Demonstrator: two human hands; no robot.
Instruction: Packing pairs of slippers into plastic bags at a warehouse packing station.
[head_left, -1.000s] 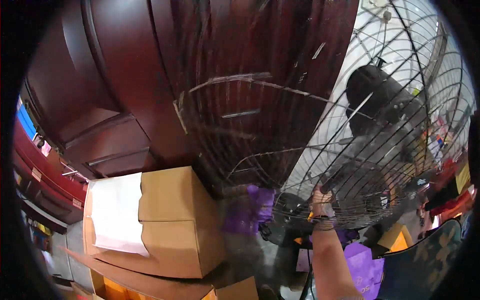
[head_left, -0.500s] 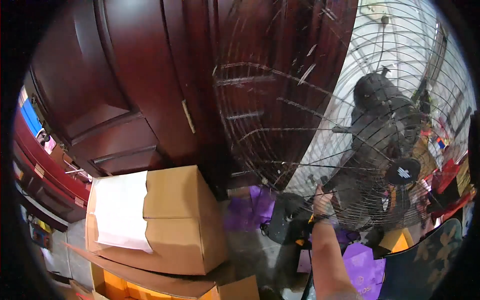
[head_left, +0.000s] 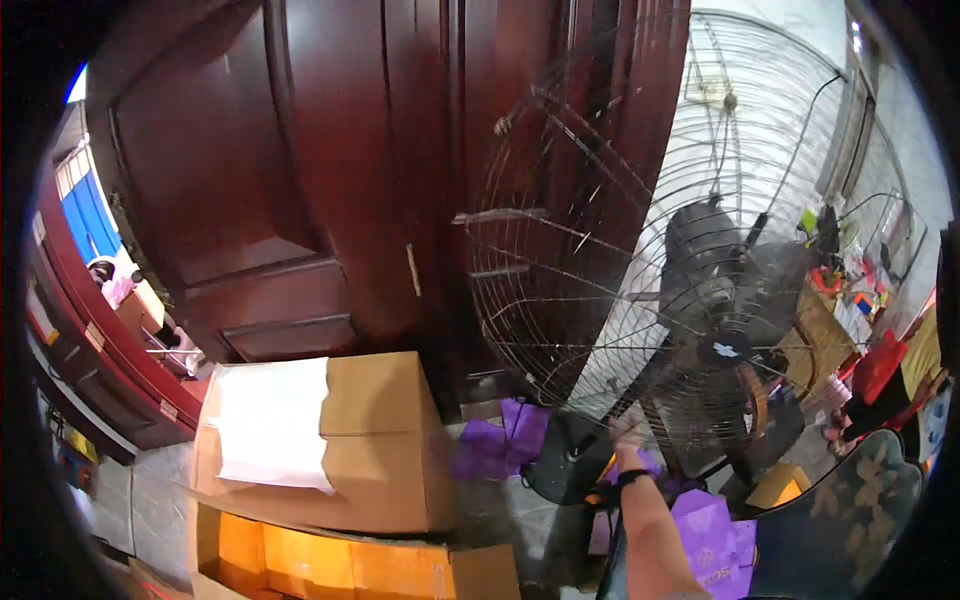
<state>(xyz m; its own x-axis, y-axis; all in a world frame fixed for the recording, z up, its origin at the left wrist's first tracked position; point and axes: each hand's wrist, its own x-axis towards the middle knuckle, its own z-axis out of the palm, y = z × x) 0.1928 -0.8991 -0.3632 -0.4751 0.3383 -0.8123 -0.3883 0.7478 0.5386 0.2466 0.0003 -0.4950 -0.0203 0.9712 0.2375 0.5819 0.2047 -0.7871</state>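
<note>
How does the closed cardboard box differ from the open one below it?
The closed box sits on top, flaps shut, with a white sheet across its lid; the open box lies beneath, its orange contents showing. The closed box is seen nearly whole; the open box is cut off by the frame's lower edge. Both are brown cardboard, left of the fan.

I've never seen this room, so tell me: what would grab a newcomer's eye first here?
The large round wire-cage fan on the right stands out first, its dark motor and blades behind a grille that the right hand reaches at its lower edge. Behind it on the left rises a tall dark red-brown wooden door. Below that lies a brown cardboard box with a white sheet on its top.
</note>
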